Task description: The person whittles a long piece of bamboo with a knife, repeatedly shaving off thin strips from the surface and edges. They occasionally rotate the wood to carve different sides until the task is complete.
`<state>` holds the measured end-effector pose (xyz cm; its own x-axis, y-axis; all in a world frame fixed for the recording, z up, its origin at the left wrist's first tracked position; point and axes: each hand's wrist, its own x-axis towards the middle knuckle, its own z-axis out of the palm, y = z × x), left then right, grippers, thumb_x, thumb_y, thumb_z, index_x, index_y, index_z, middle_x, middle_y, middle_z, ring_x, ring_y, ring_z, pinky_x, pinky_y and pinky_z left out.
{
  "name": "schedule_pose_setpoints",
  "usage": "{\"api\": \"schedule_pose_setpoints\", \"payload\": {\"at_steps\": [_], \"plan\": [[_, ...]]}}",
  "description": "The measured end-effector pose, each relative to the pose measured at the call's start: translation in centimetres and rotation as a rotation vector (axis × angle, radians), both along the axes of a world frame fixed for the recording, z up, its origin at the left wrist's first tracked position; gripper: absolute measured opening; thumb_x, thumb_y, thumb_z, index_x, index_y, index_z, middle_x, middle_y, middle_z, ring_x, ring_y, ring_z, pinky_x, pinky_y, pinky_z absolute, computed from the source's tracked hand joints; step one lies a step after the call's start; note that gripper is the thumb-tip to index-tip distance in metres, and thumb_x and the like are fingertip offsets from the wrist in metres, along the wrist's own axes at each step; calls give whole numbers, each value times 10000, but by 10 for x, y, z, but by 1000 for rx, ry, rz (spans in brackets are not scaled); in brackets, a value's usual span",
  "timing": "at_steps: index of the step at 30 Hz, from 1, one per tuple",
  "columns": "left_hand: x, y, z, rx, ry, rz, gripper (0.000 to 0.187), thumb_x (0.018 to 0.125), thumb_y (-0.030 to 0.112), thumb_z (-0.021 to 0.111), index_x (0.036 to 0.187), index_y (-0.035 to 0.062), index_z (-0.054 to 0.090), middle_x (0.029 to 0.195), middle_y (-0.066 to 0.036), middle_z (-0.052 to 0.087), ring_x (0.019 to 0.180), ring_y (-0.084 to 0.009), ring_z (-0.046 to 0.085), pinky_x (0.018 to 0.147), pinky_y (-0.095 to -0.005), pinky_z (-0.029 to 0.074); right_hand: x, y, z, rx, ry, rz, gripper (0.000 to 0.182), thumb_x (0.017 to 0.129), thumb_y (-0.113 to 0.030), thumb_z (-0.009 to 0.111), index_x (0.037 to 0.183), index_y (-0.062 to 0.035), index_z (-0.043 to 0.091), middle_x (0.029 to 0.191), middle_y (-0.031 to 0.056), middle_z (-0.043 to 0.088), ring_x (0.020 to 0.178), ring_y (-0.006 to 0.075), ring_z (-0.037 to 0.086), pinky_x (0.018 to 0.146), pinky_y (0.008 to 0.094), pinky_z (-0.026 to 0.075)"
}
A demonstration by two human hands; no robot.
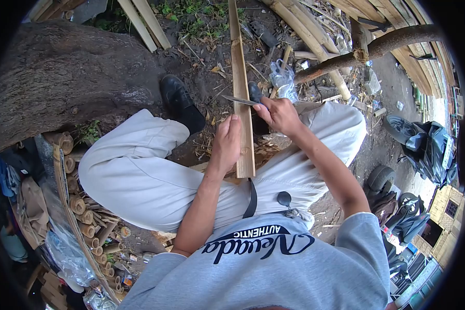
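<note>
A long split bamboo strip [246,150] runs from my lap away between my knees, its near end close to my belt. My left hand [226,139] grips the strip by its left edge, thumb on top. On the other side, my right hand [281,116] is closed around the handle of a knife [241,100]. The blade points left and lies across the strip, a little beyond my left hand. Most of the knife's handle is hidden in my fist.
A thick tree trunk [72,82] lies at the left. Cut bamboo pieces [77,204] are stacked at lower left. A branch [377,50] and bamboo poles [315,41] are at upper right, near a plastic bag [284,80]. Motorbikes [423,150] stand at the right.
</note>
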<state>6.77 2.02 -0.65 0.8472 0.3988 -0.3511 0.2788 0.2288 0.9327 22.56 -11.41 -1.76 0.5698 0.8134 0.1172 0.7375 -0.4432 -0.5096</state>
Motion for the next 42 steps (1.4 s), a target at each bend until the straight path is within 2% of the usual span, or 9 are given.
{"api": "schedule_pose_setpoints", "payload": {"at_steps": [2,7,13,16,19,24,35,37,42], "plan": [[-3,7,-3,-83,5,32,442,1092,318,362,934,-45,558,784,-74,560,757,-159,495,747,-358,435,9,11,-2,9,-59,144,491,1007,-481,541,743,-67,552,603,149,602,551,399,601,503,493,471],[-11,16,-3,-152,75,58,456,1093,325,367,971,-55,587,834,-116,597,781,-176,518,769,-343,443,20,32,-2,27,-127,269,438,998,-429,580,763,-64,520,572,153,553,517,381,569,488,464,446],[-13,15,4,96,60,-32,485,1098,365,348,951,-45,560,765,-118,546,726,-204,483,753,-369,449,61,36,-25,-198,-266,181,504,989,-524,550,742,-85,570,564,125,599,508,356,606,477,455,470],[-12,17,0,7,29,5,480,1098,372,344,905,-33,516,728,-118,489,695,-215,451,727,-389,437,80,46,-33,-55,-236,334,452,1003,-447,551,763,-64,537,578,145,562,527,365,583,511,467,456],[-17,26,-6,50,33,15,474,1098,366,344,891,-31,501,720,-123,469,688,-220,438,720,-395,431,86,61,-45,78,-245,385,484,981,-520,564,747,-96,573,541,119,561,500,358,584,473,454,456],[-20,32,3,116,57,14,455,1097,342,345,877,-29,492,714,-142,460,670,-243,423,694,-402,422,88,63,-64,74,-235,422,453,972,-496,584,776,-88,585,592,117,585,533,352,595,494,443,462],[-21,39,5,185,111,-53,435,1100,300,329,855,-29,475,692,-189,472,651,-344,455,670,-436,411,103,68,-81,143,-210,459,450,991,-494,549,808,-83,574,612,120,582,565,356,613,503,450,476],[-24,37,0,232,7,-35,422,1099,290,335,863,-31,475,691,-193,472,647,-349,445,666,-438,408,119,61,-100,11,-240,237,451,1004,-493,530,817,-87,581,616,130,596,562,364,623,498,455,485],[-20,33,10,211,64,-43,402,1097,273,344,868,-31,472,685,-190,462,639,-346,434,670,-443,408,155,61,-126,-117,-273,186,487,1016,-529,490,854,-86,607,637,160,635,570,380,638,502,469,495]]}}
